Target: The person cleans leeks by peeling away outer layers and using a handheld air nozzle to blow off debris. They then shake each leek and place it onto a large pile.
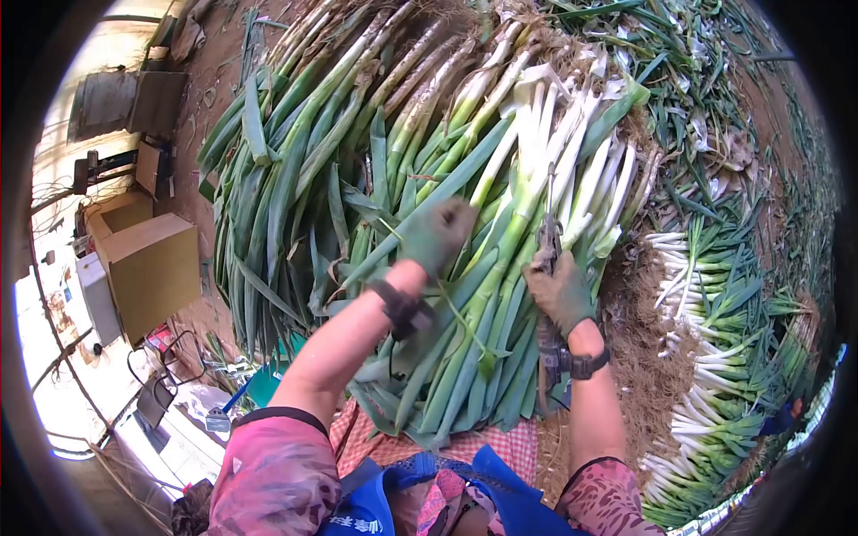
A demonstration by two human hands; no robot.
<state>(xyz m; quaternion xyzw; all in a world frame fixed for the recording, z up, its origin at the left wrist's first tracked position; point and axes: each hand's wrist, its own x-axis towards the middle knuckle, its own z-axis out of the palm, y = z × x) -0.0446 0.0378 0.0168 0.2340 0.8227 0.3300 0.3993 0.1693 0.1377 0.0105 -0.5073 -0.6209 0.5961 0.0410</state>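
A big heap of leeks (357, 152) with white stalks and long green leaves lies in front of me. My left hand (436, 234), in a dirty green glove, grips a leek stalk (500, 192) in the middle of the heap. My right hand (559, 288), also gloved, is closed around the handle of a metal tool (548, 234) that points up between the white stalks. Both wrists wear black straps. A blue apron and pink patterned sleeves show at the bottom.
A second row of trimmed leeks (706, 357) lies at the right on brown soil and roots. Cardboard boxes (147, 268) stand at the left, beside cables and a white device. Loose green leaves lie scattered at the top right.
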